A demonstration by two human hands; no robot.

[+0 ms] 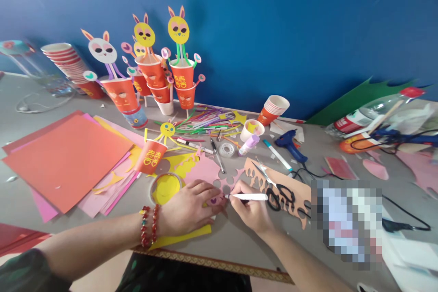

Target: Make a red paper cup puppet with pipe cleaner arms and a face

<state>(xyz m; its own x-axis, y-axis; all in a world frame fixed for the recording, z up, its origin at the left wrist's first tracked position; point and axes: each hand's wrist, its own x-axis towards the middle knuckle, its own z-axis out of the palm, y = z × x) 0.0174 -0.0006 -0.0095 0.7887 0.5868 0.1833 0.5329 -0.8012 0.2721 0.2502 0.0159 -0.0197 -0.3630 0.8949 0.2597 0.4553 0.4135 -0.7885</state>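
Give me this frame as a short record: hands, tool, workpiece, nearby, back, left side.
left hand: palm down, fingers at the workpiece
right hand: gripping a white pen
tool: white pen, tip close to the workpiece; contact unclear
workpiece: small pink paper piece with a purple heart, partly covered
nearby: scissors on a peach sheet; blue glue gun
back: paper-cup figures with eared heads
left side: orange sheet atop other papers

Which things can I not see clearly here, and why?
Head view: pink paper piece, partly covered by the left hand.
Head view: grip of the white marker, hidden by the right hand.
Head view: rear yellow rabbit face, partly blocked by the rabbit in front.
Head view: bottle label, too blurred to read.
Head view: pixelated patch, contents masked.
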